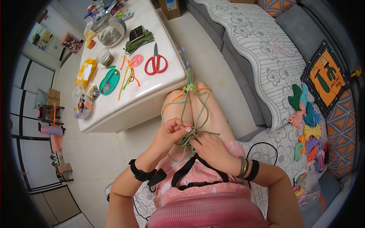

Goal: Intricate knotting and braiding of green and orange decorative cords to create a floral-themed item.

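Over my lap, both hands meet at a tangle of green cord (186,139). My left hand (174,131) pinches cord between thumb and fingers. Just to its right, my right hand (209,145) has its fingers on the same bundle; a loose cord end sticks out above it. Green strands run from there up to a knotted green braid (190,77) beyond my knees, by the table corner. The braid hangs from a metal ring with a blue strap (185,58). An orange cord (172,102) passes through the knots at the braid's lower end and lies across my thighs.
On the white table (145,91) lie red-handled scissors (156,63), a phone (137,33) on a green cord hank (139,42), cord scraps (125,77) and a teal tray (109,82). Several colored cord hanks (309,125) rest on the sofa (256,54) to the right.
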